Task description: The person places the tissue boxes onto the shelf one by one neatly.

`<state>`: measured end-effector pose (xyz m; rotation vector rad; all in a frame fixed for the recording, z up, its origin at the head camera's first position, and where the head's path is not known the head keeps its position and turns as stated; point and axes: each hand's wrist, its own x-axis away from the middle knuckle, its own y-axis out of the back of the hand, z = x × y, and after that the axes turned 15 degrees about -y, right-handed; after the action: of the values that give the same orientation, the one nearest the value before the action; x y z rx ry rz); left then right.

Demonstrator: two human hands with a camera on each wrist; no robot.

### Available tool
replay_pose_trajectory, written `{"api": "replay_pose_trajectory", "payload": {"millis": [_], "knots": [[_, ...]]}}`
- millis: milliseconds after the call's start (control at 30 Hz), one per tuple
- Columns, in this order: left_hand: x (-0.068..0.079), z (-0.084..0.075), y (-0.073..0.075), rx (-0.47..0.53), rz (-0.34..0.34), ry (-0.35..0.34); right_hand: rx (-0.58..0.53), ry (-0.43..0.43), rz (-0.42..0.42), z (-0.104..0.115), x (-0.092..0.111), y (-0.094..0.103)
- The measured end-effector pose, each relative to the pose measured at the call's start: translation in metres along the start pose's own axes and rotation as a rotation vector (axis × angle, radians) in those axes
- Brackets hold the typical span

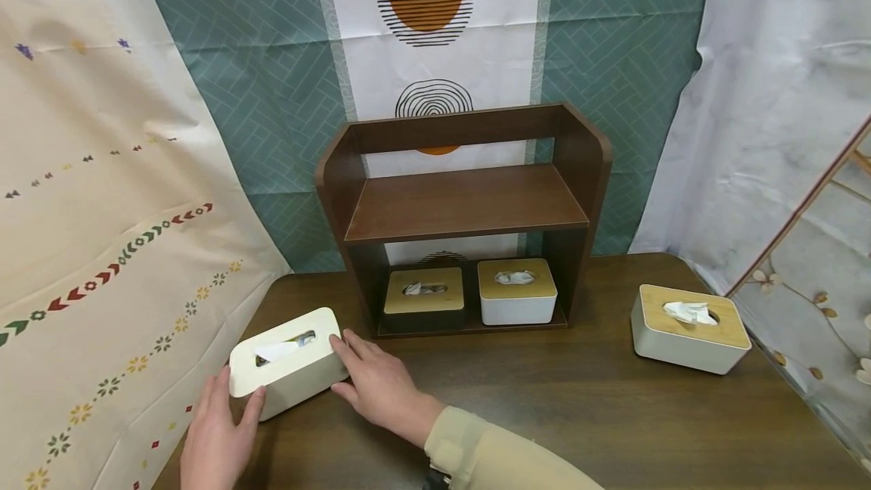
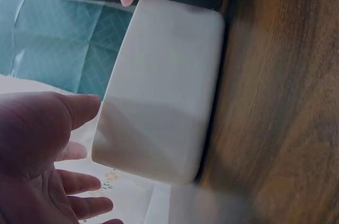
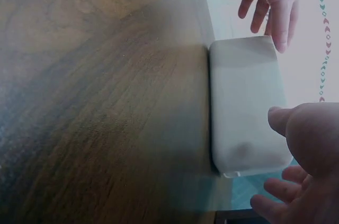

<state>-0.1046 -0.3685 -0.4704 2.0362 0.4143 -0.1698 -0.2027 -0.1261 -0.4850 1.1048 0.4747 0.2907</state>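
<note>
A cream tissue box [image 1: 299,373] stands at an angle on the left of the table, a white tissue in the slot of its lid. My left hand [image 1: 216,429] is at its left end, thumb toward the front side and fingers spread, as the left wrist view shows too [image 2: 47,144]. At the opposite end is my right hand [image 1: 384,388], fingers extended near the top corner and thumb low by the front. In the right wrist view the right thumb [image 3: 302,126] overlaps the box's long side [image 3: 246,107]. Whether either hand firmly touches the box is unclear.
A dark brown two-tier shelf [image 1: 469,203] stands at the back. On its bottom level sit a black tissue box [image 1: 423,320] and a white one [image 1: 519,310], both with wooden lids. Another wooden-lidded white tissue box [image 1: 687,346] is at the table's right. Fabric hangs around.
</note>
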Motion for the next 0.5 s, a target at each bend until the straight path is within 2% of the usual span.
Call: {"api": "replay_pose_trajectory", "payload": {"millis": [167,500], "knots": [[-0.0001,0.0025,-0.0005,0.002,0.017,0.012,-0.011,-0.014,0.034,0.0040,-0.0022,-0.0016],[0.0001,0.0049,-0.0022,0.000,0.117,0.061,-0.024,-0.045,0.058,0.0043,-0.0062,-0.0088]]}}
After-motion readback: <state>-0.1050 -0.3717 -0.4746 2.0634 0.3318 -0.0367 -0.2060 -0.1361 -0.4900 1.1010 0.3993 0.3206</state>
